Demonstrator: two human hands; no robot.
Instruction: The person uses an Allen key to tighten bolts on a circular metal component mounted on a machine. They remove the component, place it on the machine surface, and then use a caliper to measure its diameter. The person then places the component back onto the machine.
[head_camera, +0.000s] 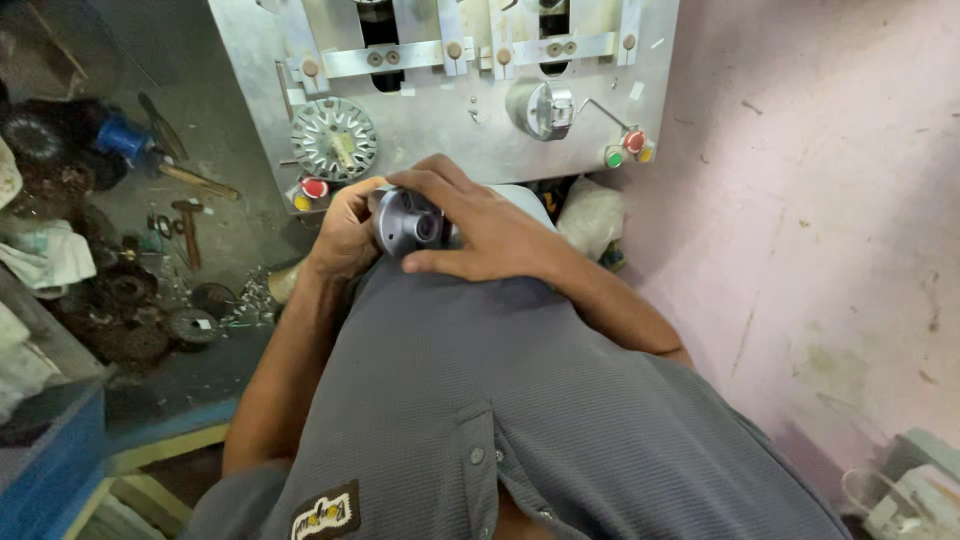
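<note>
Hands, left (345, 232) and right (480, 225), both grip a round metal part (408, 220); fingers at 12 o'clock could slip, dropping it.

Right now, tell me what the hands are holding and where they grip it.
Both hands hold one round grey metal part with holes in its face. The left hand cups its left rim; the right hand wraps over its top and right side.

Small rectangular dark-and-cream label patch (325, 513) on the grey shirt's hem (430, 440), bottom centre-left of view
</note>
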